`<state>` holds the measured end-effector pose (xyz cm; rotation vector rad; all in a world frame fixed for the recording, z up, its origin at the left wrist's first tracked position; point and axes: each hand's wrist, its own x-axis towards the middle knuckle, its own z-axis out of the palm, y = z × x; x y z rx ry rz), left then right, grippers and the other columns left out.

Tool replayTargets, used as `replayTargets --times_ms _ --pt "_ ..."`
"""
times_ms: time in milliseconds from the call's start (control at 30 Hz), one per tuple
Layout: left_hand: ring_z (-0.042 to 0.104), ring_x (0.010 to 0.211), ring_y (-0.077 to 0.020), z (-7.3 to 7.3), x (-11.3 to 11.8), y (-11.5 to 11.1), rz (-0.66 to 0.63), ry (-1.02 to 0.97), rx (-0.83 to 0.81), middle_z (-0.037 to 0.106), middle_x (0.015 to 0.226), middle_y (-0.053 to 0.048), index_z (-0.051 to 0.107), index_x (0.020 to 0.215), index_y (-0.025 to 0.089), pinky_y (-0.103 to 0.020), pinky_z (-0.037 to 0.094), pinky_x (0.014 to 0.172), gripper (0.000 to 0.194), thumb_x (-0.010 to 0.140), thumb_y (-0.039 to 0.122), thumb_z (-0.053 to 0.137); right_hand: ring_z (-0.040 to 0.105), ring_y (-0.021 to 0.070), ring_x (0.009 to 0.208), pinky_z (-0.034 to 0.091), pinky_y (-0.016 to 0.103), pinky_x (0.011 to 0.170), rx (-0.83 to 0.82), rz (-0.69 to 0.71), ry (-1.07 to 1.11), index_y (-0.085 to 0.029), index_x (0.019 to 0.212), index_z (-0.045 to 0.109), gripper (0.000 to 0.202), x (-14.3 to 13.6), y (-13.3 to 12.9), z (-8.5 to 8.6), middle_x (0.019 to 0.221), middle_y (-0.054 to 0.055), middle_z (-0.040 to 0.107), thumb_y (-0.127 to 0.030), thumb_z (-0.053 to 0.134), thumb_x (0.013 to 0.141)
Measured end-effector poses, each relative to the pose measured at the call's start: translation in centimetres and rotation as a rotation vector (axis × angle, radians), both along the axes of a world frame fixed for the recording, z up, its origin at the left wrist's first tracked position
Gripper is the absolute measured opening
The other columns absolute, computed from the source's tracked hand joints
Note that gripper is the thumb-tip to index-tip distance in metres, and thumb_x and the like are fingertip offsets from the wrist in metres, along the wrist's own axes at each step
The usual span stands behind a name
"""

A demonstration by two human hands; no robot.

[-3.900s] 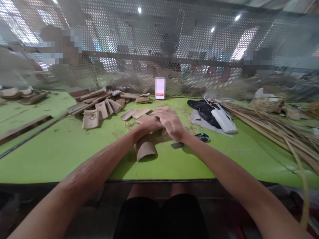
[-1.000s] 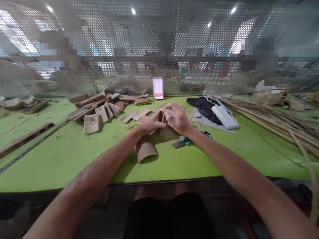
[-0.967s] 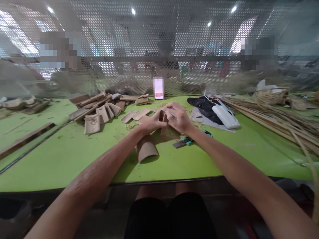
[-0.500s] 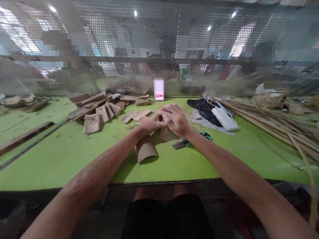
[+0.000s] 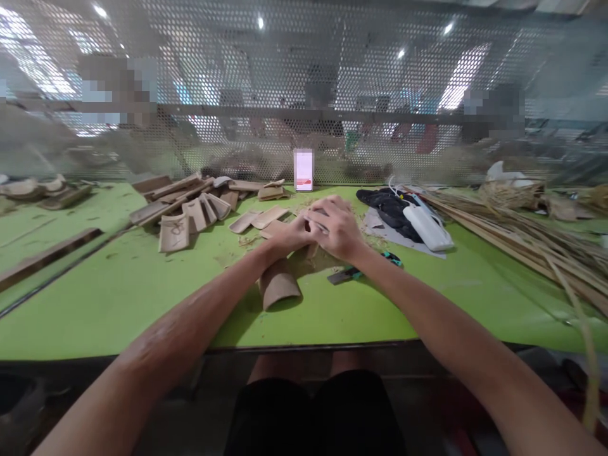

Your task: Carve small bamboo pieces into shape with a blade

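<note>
My left hand (image 5: 291, 233) and my right hand (image 5: 336, 229) meet above the middle of the green table (image 5: 361, 316). Both are closed around something small, mostly hidden by the fingers; I cannot make out what it is. A curved bamboo piece (image 5: 279, 286) lies under my left wrist, its arched end facing me. To the right, partly beneath my right wrist, rests a cutter with a wide blade (image 5: 342, 276) and a teal and black handle. Pale shavings (image 5: 375, 239) are scattered around the hands.
Bamboo pieces (image 5: 173, 233) are heaped at the left back. A phone (image 5: 304, 170) stands against the perforated screen (image 5: 266, 136). At the right are a black cloth (image 5: 384, 206), a white power bank (image 5: 430, 229) and long bamboo strips (image 5: 513, 244). People show blurred behind the screen.
The fingers of my right hand have shifted slightly over the small thing between the hands. Both hands remain together in nearly the same place.
</note>
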<state>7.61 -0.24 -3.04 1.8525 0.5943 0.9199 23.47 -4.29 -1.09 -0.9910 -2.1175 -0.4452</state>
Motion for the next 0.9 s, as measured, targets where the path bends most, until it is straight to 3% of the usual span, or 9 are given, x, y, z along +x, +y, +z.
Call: replayTargets --times_ms 200,333,533,733,900 --pt "0.058 0.096 -0.0188 -0.55 0.15 0.42 -0.024 0.0 -0.014 0.064 0.106 -0.006 0.057 0.11 0.018 -0.031 0.05 0.085 0.044 0.072 0.032 0.074 0.05 0.0302 0.104 0.042 0.049 0.091 0.019 -0.001 0.017 -0.021 0.092 0.076 0.021 -0.07 -0.13 0.1 0.103 0.011 0.065 -0.022 0.055 0.092" --pt "0.059 0.102 -0.0211 -0.54 0.25 0.44 -0.017 -0.031 0.008 0.065 0.11 -0.008 0.055 0.116 0.017 -0.031 0.05 0.087 0.052 0.071 0.035 0.074 0.05 0.0305 0.103 0.043 0.049 0.089 0.014 0.062 -0.041 -0.02 0.085 0.075 0.018 -0.26 -0.36 0.01 0.1 0.011 0.066 -0.023 0.058 0.089" --pt "0.06 0.108 -0.0235 0.06 0.24 0.03 -0.005 0.025 0.015 0.066 0.115 -0.009 0.057 0.117 0.016 -0.034 0.051 0.093 0.049 0.074 0.032 0.073 0.049 0.0293 0.1 0.043 0.049 0.089 0.034 0.059 0.015 -0.021 0.086 0.075 0.021 -0.14 -0.1 -0.09 0.097 0.01 0.066 -0.023 0.055 0.091" --pt "0.06 0.105 -0.0233 -0.34 -0.02 0.35 -0.023 0.064 -0.011 0.066 0.113 -0.01 0.056 0.117 0.016 -0.034 0.051 0.09 0.049 0.073 0.029 0.074 0.05 0.0285 0.096 0.044 0.048 0.087 0.034 0.047 0.086 -0.02 0.088 0.076 0.022 -0.17 -0.28 0.14 0.093 0.01 0.067 -0.022 0.054 0.092" --pt "0.059 0.107 -0.0247 -0.49 -0.17 0.64 -0.03 0.05 0.06 0.064 0.116 -0.011 0.056 0.117 0.015 -0.035 0.051 0.091 0.054 0.07 0.033 0.074 0.051 0.0268 0.095 0.047 0.045 0.088 0.023 0.16 0.071 -0.02 0.088 0.075 0.02 0.16 0.17 -0.22 0.093 0.009 0.068 -0.024 0.055 0.092"
